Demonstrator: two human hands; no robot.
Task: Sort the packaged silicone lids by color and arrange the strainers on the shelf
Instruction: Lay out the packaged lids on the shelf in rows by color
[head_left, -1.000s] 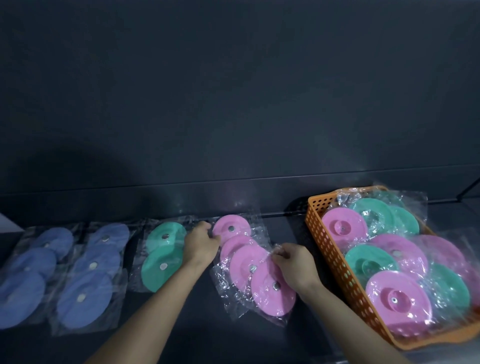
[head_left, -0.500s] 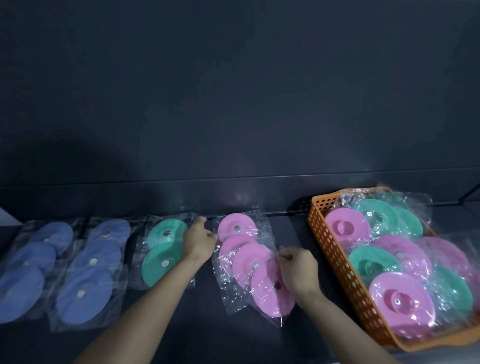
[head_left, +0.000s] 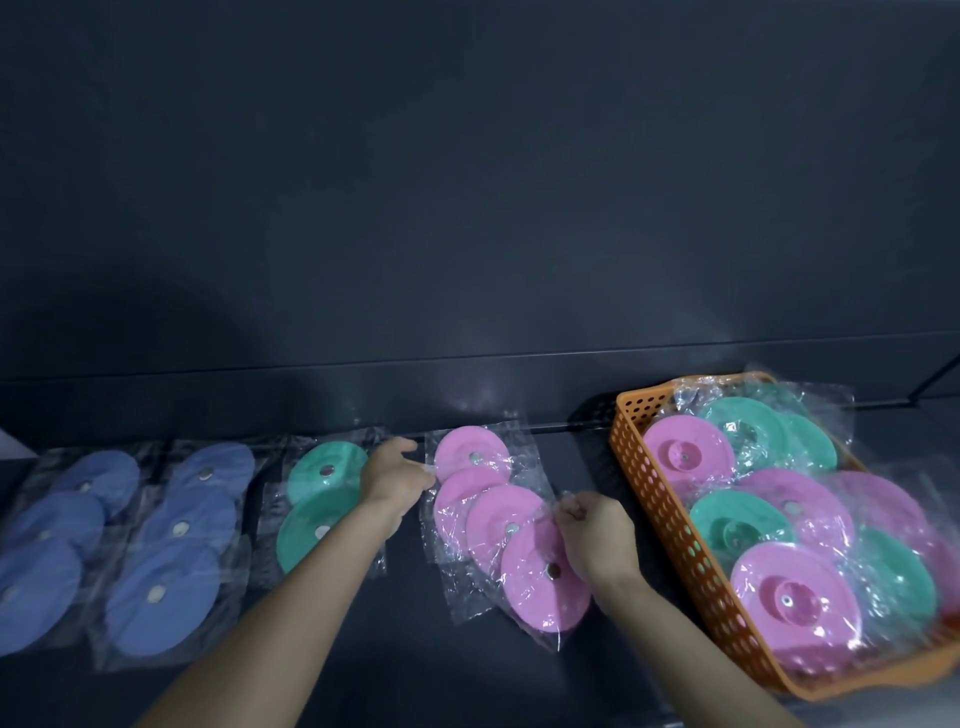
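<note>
My right hand (head_left: 597, 535) pinching film edge of near pink pack (head_left: 545, 582), thumb against forefinger, at 6 o'clock. My left hand (head_left: 397, 480) just beyond at 7, fingers curled, nipping left edge of rear pink pack (head_left: 470, 452). Judging packs light, floppy, film slipping, lids sliding inside; taking hold at bag edge, not disc. Green pack (head_left: 322, 504) lying at 8, blue packs (head_left: 171, 540) at 9. Orange basket (head_left: 670, 519) at 4 holding unsorted mix.
</note>
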